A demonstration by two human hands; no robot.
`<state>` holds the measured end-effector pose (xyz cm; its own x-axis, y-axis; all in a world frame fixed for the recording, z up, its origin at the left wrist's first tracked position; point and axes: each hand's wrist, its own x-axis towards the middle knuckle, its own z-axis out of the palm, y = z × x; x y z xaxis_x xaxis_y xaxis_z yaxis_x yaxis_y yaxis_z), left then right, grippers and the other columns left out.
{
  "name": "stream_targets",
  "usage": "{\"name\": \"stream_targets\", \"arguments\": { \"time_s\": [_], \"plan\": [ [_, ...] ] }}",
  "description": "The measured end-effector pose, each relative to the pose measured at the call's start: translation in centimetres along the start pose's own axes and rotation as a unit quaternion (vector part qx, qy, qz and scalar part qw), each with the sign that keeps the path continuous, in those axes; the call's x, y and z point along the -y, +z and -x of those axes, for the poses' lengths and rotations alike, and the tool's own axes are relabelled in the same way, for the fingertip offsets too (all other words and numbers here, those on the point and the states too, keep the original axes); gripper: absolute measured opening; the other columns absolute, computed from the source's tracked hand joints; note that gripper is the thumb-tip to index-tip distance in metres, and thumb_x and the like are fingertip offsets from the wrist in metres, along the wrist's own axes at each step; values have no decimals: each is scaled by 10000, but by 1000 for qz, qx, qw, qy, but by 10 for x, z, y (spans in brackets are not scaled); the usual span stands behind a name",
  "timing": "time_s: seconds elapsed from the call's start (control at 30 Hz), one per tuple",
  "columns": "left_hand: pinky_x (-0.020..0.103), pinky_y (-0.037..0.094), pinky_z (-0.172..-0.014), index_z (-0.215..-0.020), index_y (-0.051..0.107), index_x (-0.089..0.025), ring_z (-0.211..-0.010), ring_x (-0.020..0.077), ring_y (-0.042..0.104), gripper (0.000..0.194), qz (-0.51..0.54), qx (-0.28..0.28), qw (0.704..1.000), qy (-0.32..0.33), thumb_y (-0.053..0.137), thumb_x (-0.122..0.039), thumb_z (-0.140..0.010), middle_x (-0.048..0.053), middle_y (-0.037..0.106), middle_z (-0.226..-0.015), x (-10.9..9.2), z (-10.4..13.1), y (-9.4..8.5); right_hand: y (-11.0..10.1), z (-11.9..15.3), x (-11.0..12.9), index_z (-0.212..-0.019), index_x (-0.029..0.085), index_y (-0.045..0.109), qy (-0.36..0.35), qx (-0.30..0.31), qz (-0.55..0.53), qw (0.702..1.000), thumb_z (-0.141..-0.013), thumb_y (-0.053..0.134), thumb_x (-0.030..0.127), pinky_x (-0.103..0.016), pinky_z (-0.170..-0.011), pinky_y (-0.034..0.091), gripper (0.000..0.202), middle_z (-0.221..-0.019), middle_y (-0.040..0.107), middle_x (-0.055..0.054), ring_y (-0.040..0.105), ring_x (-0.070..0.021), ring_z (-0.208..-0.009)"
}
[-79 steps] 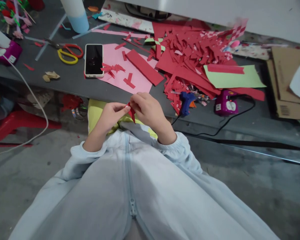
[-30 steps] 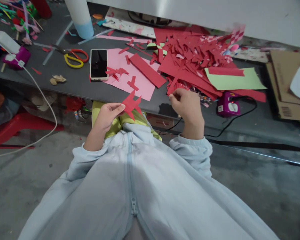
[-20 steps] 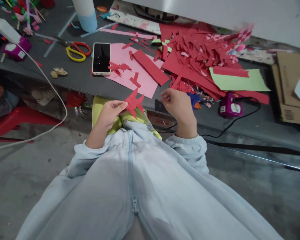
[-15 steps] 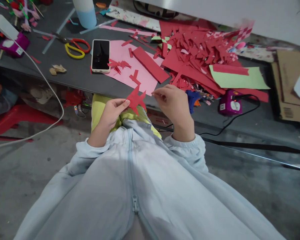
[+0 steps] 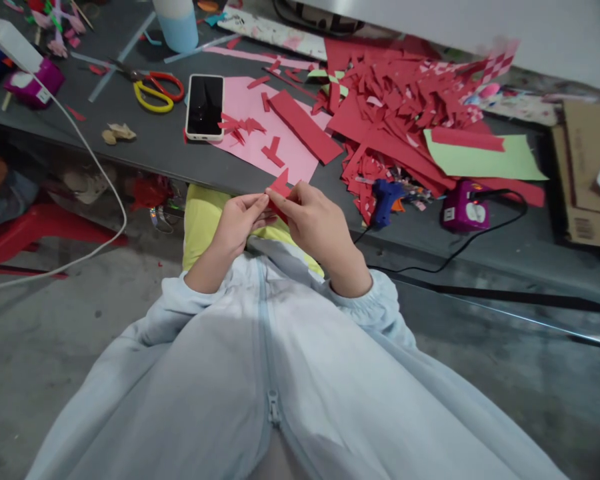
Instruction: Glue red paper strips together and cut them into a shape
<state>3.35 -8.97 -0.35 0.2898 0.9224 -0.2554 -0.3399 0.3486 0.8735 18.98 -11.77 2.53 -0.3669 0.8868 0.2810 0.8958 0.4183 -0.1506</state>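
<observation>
A folded red paper piece (image 5: 281, 188) with pointed ends is between my two hands, over my lap at the table's front edge. My left hand (image 5: 237, 223) pinches its left side between thumb and fingers. From the right, my right hand (image 5: 316, 217) grips the same paper, its index fingertip touching my left fingertips. The hands hide much of the paper. Just beyond lie a pink sheet (image 5: 300, 163) with small red scraps, a wide red strip (image 5: 306, 127) and a phone (image 5: 205, 107).
Scissors (image 5: 155, 91) and a bottle (image 5: 177, 27) are at the back left. A heap of red paper (image 5: 400, 93), a green sheet (image 5: 490, 157), a blue glue gun (image 5: 386, 200) and a purple box (image 5: 465, 207) are on the right. A white cable hangs at the left.
My right hand has moved left and closed on the red paper beside my left hand. It had been apart from the paper. The blue glue gun shows more fully now.
</observation>
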Motion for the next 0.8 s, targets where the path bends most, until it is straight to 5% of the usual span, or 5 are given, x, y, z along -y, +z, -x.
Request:
{"name": "stream_targets", "arguments": {
  "time_s": [0.23, 0.43, 0.6, 0.8],
  "plan": [
    [244, 575, -690, -807, 725, -166, -654, 98, 655, 467, 5, -48, 999, 21, 885, -543, -584, -9, 706, -740, -6, 3, -3, -7, 6, -26, -1277, 219, 666, 74, -48, 27, 996, -923, 416, 111, -317, -596, 399, 446, -908, 632, -119, 548, -240, -820],
    [263, 581, -708, -814, 725, -177, -684, 110, 661, 432, -1, -71, 997, 13, 871, -532, -617, -6, 708, -739, -11, 3, -4, -7, 10, -49, -1106, 189, 731, 139, -78, -132, 978, -968, 439, 307, -357, -677, 453, 344, -825, 659, -92, 598, -232, -760],
    [246, 574, -695, -812, 747, -165, -667, 100, 660, 425, 38, -24, 999, 11, 892, -504, -601, -1, 719, -747, -12, 2, 3, 6, 1, -37, -830, 181, 712, 193, -72, -329, 922, -952, 486, 513, -314, -616, 425, 419, -702, 640, -41, 572, -179, -652],
    [223, 575, -724, -777, 767, -175, -674, 90, 667, 395, 52, -44, 996, 49, 911, -483, -576, -19, 718, -720, -9, -2, 10, 19, -14, -24, -821, 185, 635, 241, -60, -449, 858, -692, 783, 577, -278, -583, 400, 438, -666, 581, 27, 490, -122, -593]
  ]
}}
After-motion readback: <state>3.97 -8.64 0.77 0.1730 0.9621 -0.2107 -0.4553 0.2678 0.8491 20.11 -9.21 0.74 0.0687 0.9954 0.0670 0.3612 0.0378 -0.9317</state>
